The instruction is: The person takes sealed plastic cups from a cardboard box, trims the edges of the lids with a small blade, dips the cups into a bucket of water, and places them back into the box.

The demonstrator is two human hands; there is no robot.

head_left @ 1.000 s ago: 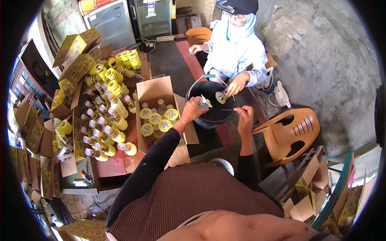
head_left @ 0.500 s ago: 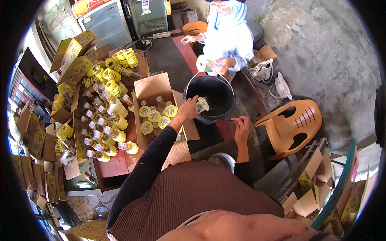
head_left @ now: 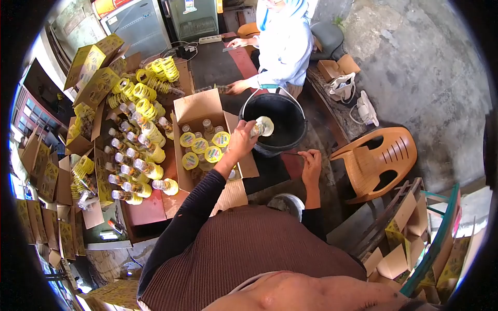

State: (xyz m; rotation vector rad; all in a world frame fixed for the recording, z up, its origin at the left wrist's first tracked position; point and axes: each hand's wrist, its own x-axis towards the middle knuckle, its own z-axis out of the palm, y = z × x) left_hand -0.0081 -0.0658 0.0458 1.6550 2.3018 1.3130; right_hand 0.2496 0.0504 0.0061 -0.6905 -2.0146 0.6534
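Over the left rim of a black bucket (head_left: pixel 288 145), my left hand (head_left: pixel 242 139) is closed on a small glass jar (head_left: pixel 265 126) whose pale round end faces the bucket's inside. My right hand (head_left: pixel 311 161), right of and below the bucket, pinches a thin dark tool (head_left: pixel 290 153) near the rim. Left of my left hand stands an open cardboard box (head_left: pixel 199 106) holding several jars with yellow lids (head_left: pixel 213 154). Further left, many jars with yellow labels (head_left: pixel 148 168) lie in rows beside stacked yellow rings (head_left: pixel 165 69).
A co-worker (head_left: pixel 285 46) sits behind the bucket, one hand near the box's far edge. An orange chair (head_left: pixel 376 166) stands at the right, and a metal pail (head_left: pixel 287 203) below the bucket. Cardboard cartons (head_left: pixel 402 254) fill the lower right; more are at the left.
The jar in my left hand has turned over the bucket. My right hand has moved slightly down and left. The co-worker's hand has gone from the bucket toward the box.
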